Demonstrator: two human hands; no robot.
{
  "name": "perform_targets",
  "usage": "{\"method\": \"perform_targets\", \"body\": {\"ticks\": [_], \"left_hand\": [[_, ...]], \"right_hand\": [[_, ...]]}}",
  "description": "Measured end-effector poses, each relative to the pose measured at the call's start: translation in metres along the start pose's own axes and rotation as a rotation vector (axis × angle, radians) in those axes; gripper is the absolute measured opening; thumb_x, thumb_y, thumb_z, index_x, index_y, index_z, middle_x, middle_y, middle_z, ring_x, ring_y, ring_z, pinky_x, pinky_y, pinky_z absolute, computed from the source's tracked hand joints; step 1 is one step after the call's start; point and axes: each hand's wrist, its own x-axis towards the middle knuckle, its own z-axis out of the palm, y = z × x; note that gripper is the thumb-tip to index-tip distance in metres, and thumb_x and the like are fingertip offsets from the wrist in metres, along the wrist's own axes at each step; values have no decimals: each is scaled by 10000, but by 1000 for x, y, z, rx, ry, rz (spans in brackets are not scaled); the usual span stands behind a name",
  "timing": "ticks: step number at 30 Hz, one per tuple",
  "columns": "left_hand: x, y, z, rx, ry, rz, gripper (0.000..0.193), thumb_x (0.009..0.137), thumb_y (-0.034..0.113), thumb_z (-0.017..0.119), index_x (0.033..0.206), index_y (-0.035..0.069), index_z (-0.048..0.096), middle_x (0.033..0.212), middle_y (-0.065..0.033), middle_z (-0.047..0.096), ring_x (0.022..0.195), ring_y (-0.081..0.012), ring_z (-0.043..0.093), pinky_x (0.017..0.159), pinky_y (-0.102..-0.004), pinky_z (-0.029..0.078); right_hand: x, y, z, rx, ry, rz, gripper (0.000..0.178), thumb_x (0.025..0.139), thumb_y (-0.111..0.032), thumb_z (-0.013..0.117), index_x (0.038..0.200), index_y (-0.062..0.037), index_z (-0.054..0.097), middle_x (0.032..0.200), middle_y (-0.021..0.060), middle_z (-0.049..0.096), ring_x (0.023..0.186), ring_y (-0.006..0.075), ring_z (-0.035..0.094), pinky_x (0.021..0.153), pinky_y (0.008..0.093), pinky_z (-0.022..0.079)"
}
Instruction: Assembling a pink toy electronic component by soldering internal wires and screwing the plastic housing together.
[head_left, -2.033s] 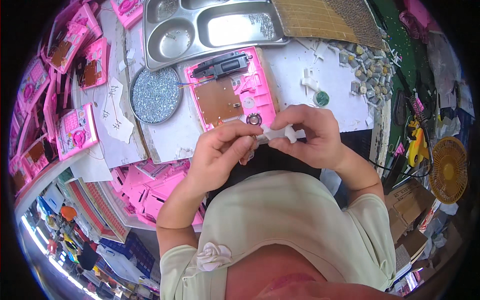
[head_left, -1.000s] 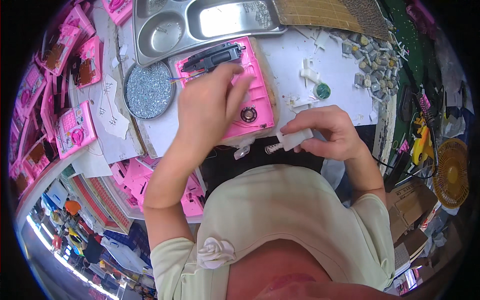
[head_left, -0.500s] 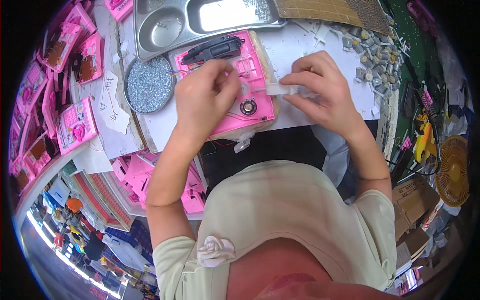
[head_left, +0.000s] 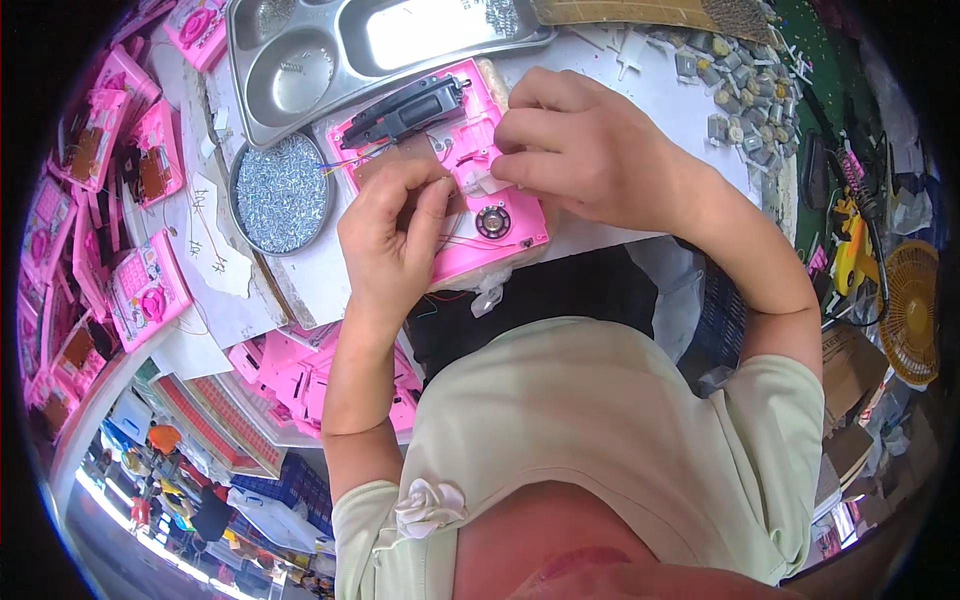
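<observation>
An open pink plastic toy casing lies on the white worktop, with a brown circuit board, thin wires, a small round speaker and a black part along its far edge. My left hand rests on the casing's left half, fingers pressed on the board. My right hand is over the casing's right half and pinches a small white plastic piece against it. Both hands meet above the speaker.
A round dish of small screws sits left of the casing, below a steel compartment tray. Several pink toy casings are piled along the left edge. Small grey parts are scattered at the right. A yellow fan stands far right.
Both hands rose from near my chest to the casing. The left hand settled on the circuit board; the right carried the white piece leftwards onto the casing.
</observation>
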Motion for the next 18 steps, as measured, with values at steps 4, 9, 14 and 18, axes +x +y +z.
{"method": "perform_targets", "body": {"ticks": [4, 9, 14, 18], "left_hand": [[20, 6, 0, 233, -162, 200, 161, 860, 26, 733, 1015, 46, 699, 917, -94, 695, 793, -253, 690, 700, -345, 538], [26, 6, 4, 338, -238, 396, 204, 820, 61, 751, 1019, 67, 707, 937, -97, 674, 828, -300, 668, 709, -393, 536], [19, 4, -4, 9, -235, 106, 126, 846, 7, 735, 968, 24, 711, 1008, -84, 612, 799, -175, 614, 684, -288, 500], [18, -4, -7, -205, -193, 2, 99, 873, -17, 713, 969, 7, 706, 1040, -65, 579, 787, -107, 565, 659, -239, 460]], "right_hand": [[-1, 4, 9, 123, 87, -5, 322, 699, -103, 804, 998, -49, 699, 974, 81, 649, 894, 308, 603, 750, 400, 519], [-18, 7, 24, 208, 159, 90, 294, 736, -78, 809, 1011, -51, 710, 987, 81, 654, 894, 306, 603, 756, 394, 518], [-14, -9, 22, 203, 131, 218, 315, 736, -69, 817, 1032, -60, 712, 1000, 84, 662, 894, 299, 612, 754, 391, 527], [-24, -6, 33, 245, 187, 212, 320, 738, -76, 817, 1042, -74, 716, 1007, 78, 668, 922, 282, 617, 762, 381, 536]]}}
